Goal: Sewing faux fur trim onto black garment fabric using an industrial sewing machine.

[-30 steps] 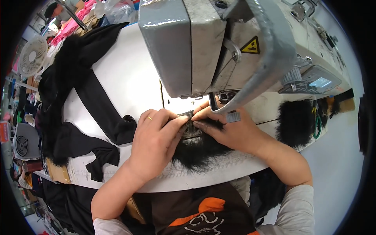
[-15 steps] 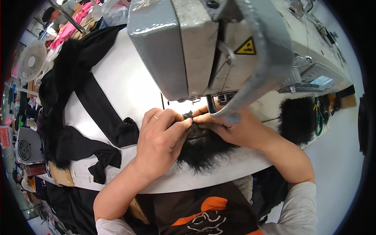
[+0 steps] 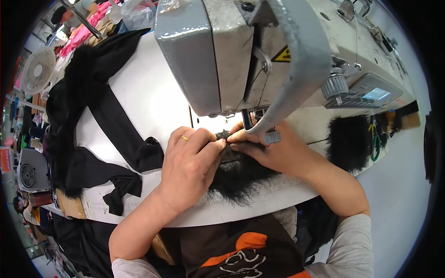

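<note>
Left hand [image 3: 189, 162]: ringed; fingertips pinching the fur [image 3: 241, 180] at its far edge.
Right hand [image 3: 278, 150]: fingertips gripping the same edge, just beside the left's.
Fur: black, shaggy; on the bench [image 3: 143, 88], between and below the hands.
Machine [image 3: 187, 55]: sewing, grey and white; head above the fur's far edge.
Garment [image 3: 113, 118]: black, fur-trimmed; at left.
Second fur [image 3: 348, 144]: black; at right, beside green-handled scissors [image 3: 376, 142].
</note>
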The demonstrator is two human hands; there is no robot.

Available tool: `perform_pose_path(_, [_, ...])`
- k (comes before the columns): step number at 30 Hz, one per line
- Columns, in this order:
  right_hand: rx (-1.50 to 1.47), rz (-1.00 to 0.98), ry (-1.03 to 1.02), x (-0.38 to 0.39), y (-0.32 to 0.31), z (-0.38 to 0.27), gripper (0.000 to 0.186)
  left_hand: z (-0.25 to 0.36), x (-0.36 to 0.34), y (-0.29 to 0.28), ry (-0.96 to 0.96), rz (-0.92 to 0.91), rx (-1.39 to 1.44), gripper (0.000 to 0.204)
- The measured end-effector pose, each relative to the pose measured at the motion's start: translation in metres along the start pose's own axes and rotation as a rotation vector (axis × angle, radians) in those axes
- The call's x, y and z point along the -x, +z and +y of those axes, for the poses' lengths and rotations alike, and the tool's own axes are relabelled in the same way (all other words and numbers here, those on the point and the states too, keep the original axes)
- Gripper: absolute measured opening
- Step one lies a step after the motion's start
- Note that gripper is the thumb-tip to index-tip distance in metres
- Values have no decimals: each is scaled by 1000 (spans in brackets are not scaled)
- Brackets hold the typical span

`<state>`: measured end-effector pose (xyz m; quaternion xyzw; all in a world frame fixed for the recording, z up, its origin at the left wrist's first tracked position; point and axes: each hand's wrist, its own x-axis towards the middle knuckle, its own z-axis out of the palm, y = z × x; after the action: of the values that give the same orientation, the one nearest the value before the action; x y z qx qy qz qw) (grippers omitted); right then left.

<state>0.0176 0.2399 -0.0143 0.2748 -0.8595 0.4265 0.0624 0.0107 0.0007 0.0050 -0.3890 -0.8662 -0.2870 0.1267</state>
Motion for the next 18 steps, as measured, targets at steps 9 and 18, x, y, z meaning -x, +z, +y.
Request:
perform_pose_path(9, [108, -161, -96, -8, -13, 8, 23, -1, 0, 1, -3, -7, 23, 20])
perform_pose_path(18, [211, -169, -157, -12, -25, 6, 16, -4, -2, 2, -41, -25, 69, 21])
